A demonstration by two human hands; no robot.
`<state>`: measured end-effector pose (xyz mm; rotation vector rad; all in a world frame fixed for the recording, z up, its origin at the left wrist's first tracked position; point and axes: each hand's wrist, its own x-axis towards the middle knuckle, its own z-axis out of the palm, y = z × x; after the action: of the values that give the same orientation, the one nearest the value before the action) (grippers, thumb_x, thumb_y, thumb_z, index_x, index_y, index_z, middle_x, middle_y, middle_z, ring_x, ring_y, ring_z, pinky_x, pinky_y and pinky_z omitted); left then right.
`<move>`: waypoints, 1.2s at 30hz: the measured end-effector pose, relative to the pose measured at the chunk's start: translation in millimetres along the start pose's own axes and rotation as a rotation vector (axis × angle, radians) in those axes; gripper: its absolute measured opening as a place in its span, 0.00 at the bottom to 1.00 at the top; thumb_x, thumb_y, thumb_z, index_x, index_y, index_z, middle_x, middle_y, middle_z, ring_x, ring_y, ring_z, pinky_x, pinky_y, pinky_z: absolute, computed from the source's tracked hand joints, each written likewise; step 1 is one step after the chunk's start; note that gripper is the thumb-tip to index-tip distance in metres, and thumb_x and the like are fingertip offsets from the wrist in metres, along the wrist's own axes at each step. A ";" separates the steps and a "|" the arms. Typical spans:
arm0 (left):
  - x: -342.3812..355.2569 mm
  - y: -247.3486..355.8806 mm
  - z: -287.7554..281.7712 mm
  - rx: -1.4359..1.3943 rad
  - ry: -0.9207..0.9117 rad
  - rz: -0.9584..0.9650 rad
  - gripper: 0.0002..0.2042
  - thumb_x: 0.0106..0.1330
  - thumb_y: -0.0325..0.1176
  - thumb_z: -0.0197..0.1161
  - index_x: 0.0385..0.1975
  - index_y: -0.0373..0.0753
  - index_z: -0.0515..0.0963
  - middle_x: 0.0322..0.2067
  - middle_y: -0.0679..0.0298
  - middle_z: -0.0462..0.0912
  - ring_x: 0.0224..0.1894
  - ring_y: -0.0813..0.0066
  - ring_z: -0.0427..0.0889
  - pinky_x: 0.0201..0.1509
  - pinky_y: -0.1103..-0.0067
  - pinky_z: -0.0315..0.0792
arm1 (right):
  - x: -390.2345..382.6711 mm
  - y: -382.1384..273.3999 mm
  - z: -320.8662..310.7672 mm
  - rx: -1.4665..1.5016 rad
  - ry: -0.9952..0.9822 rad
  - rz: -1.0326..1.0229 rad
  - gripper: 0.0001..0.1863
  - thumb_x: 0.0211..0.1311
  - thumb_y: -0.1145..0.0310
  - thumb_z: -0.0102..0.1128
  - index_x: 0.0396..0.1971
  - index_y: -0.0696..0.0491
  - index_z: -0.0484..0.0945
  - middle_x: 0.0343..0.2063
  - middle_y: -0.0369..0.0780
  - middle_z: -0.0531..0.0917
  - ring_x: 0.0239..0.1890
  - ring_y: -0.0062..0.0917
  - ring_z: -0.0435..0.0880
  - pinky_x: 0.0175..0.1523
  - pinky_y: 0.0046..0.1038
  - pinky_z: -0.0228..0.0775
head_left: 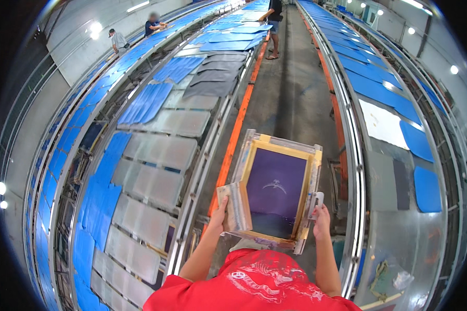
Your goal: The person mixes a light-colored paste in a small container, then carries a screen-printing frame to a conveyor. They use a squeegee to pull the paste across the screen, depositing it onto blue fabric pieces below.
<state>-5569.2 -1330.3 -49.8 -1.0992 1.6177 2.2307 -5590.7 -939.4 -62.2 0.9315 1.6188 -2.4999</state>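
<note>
In front of my red shirt is a screen printing frame, with purple mesh, a pale arched design in the middle and yellowish tape around the inside. My left hand is closed around a wooden-backed squeegee, which lies over the frame's lower left corner. Whether those fingers also grip the frame is hidden. At the frame's right side, my right hand is closed around a pale handle. Dark ink shows along the lower part of the mesh.
Long printing tables run away on both sides, the left one bearing blue and dark sheets. The right table holds blue sheets, a white sheet and a crumpled clear bag. Orange rails edge the aisle, where a person stands far ahead.
</note>
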 end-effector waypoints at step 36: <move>281.1 244.7 591.8 0.347 -0.455 0.226 0.46 0.69 0.67 0.55 0.75 0.37 0.54 0.73 0.53 0.60 0.73 0.54 0.62 0.75 0.61 0.60 | 364.4 -310.2 -48.1 0.234 0.338 -0.338 0.22 0.67 0.67 0.65 0.52 0.57 0.63 0.39 0.41 0.78 0.35 0.20 0.77 0.40 0.27 0.72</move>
<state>-6170.6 -983.1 32.7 -0.3064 1.8795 2.0114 -5968.8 -649.2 1.8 1.2610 1.7231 -2.9430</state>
